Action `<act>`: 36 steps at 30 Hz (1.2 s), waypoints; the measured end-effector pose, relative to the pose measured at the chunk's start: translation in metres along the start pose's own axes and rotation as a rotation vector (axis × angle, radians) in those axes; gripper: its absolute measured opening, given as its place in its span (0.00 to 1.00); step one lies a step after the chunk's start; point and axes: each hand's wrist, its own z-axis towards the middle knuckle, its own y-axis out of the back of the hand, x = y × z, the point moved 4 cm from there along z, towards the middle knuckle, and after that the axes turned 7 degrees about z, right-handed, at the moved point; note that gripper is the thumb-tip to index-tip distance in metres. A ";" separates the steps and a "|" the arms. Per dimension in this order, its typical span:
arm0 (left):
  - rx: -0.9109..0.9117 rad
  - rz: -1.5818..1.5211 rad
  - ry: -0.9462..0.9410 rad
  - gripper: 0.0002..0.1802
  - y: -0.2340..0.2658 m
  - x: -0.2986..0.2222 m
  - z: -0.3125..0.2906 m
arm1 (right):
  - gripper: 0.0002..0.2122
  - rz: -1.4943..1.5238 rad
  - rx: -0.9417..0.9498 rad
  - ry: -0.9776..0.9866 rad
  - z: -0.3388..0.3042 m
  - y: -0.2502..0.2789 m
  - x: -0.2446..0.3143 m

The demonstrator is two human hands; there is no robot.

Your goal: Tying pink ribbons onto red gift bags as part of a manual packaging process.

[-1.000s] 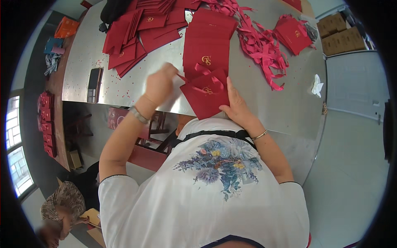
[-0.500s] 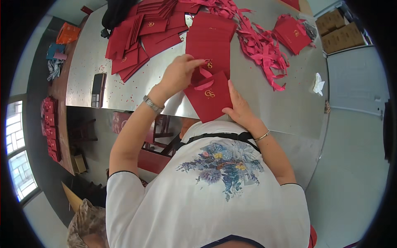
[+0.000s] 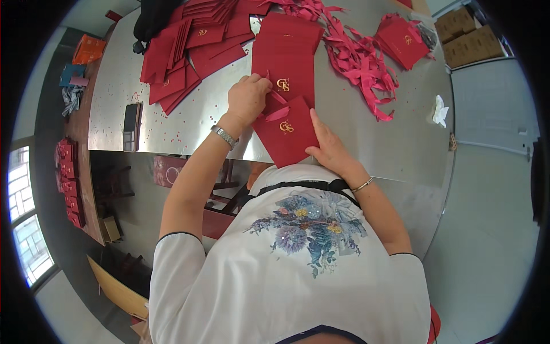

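At the table's near edge lies a small red gift bag (image 3: 291,139) with a gold emblem, tilted, its upper part over a row of overlapping red bags (image 3: 286,60). A pink ribbon (image 3: 279,113) comes out near its top edge. My left hand (image 3: 247,98) is closed, pinching the ribbon's end just left of the bag; its fingertips are partly hidden. Along the bag's right edge my right hand (image 3: 333,144) grips it, thumb on the front face and fingers at the side.
Piled red bags (image 3: 189,51) cover the far left. A tangle of pink ribbons (image 3: 361,69) lies right of the row, beside another stack of red bags (image 3: 401,43). A phone (image 3: 132,127) rests at the left edge; a crumpled white tissue (image 3: 440,112) lies far right.
My left hand has gone from an extended finger over the row to a closed pinch, drawing the ribbon up and left. My right hand stays on the bag.
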 end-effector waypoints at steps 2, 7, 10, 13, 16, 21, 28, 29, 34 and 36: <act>-0.038 -0.093 0.014 0.10 0.004 0.002 -0.003 | 0.46 0.004 -0.032 0.013 -0.001 0.000 -0.003; -0.208 -0.696 0.170 0.24 0.036 0.021 -0.012 | 0.31 0.470 -0.321 -0.169 -0.012 0.053 0.003; -0.247 -0.691 0.250 0.20 0.051 0.036 -0.027 | 0.24 0.714 -0.538 -0.021 -0.017 0.109 0.040; -0.256 -0.726 0.271 0.18 0.047 0.041 -0.037 | 0.20 0.279 -0.656 0.200 -0.023 0.139 0.087; -0.350 -0.955 0.397 0.15 0.052 0.035 -0.041 | 0.15 -0.382 -0.549 0.366 -0.010 0.108 0.110; -0.494 -0.791 0.343 0.13 0.057 0.017 -0.044 | 0.19 -0.063 -0.029 0.344 0.010 0.027 0.073; -0.250 -0.448 0.040 0.12 0.029 -0.034 -0.040 | 0.14 -0.551 -0.712 -0.229 0.010 0.126 -0.057; -0.202 -0.384 0.020 0.13 0.021 -0.037 -0.035 | 0.14 -0.551 -0.711 -0.222 0.007 0.128 -0.067; -0.146 -0.040 -0.078 0.13 0.020 -0.056 -0.019 | 0.08 -0.616 -0.701 -0.150 -0.008 0.119 -0.060; -0.083 0.035 -0.091 0.14 0.022 -0.065 -0.014 | 0.08 -0.639 -0.628 -0.034 -0.028 0.112 -0.048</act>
